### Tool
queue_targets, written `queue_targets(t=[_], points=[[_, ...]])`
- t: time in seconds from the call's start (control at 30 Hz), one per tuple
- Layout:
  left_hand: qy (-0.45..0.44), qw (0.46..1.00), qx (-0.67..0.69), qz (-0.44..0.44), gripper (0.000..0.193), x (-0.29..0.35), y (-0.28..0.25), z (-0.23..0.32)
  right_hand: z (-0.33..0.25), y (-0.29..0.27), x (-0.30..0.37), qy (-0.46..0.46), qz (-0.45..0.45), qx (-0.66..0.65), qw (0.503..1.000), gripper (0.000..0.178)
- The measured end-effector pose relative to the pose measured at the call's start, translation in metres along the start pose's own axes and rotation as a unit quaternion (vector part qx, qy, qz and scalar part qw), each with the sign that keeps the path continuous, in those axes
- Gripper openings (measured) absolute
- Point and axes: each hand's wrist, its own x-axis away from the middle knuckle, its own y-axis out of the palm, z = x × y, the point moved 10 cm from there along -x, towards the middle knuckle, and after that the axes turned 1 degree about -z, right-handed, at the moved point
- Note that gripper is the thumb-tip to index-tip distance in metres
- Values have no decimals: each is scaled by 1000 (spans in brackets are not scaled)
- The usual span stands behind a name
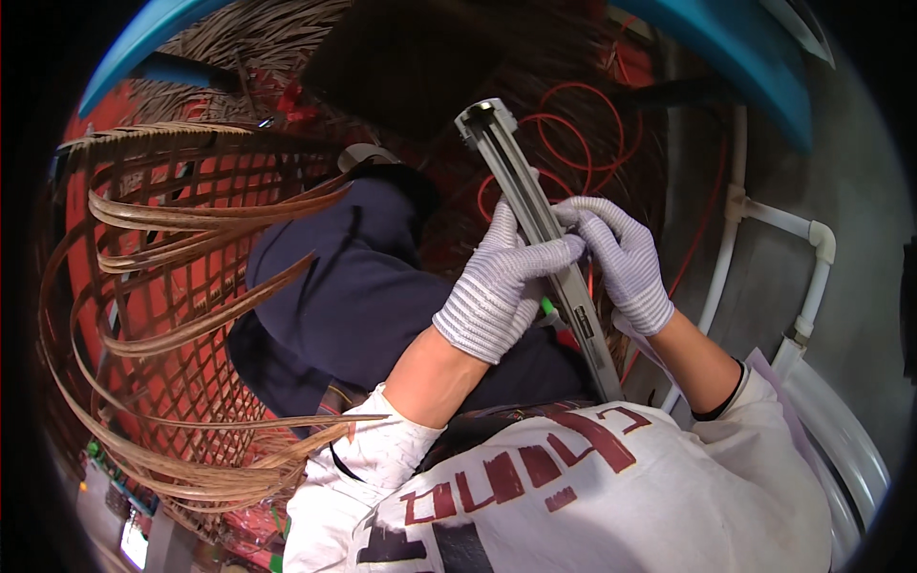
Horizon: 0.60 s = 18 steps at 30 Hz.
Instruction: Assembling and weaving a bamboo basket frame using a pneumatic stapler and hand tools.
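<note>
A long grey metal tool (pixel 530 191) with a slotted rail, like the magazine of a nail gun, lies slanted across my lap, its blocky head pointing up and away. My left hand (pixel 499 277), in a grey-white striped knit glove, is closed round the rail at mid-length, with the thumb across its top. On the rail's right side is my right hand (pixel 619 250), gloved alike. Its fingers are bent and pinched together beside the left thumb tip; whatever they hold is hidden. A small green part (pixel 547 306) shows under the rail.
At left stands a woven brown lattice (pixel 191 258) with long loose strips (pixel 191 334) curving toward my legs. A coiled red hose (pixel 592 124) lies beyond my hands. White pipes (pixel 778 218) run along the grey wall at right. Blue curved edges (pixel 735 57) frame the top.
</note>
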Motion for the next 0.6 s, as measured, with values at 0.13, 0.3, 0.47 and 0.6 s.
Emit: queue_targets(t=[0.13, 0.3, 0.47, 0.6], points=[[10, 999, 35, 6, 82, -5, -8, -4, 5, -5, 5, -14, 7, 24, 1000, 24], [15, 999, 22, -26, 77, -6, 5, -3, -31, -34, -2, -47, 42, 70, 996, 23], [4, 1000, 1, 11, 79, -2, -11, -5, -109, -108, -34, -223, 201, 94, 949, 20], [-2, 1000, 9, 25, 81, -3, -21, -9, -191, -194, -50, -326, 362, 195, 851, 20]])
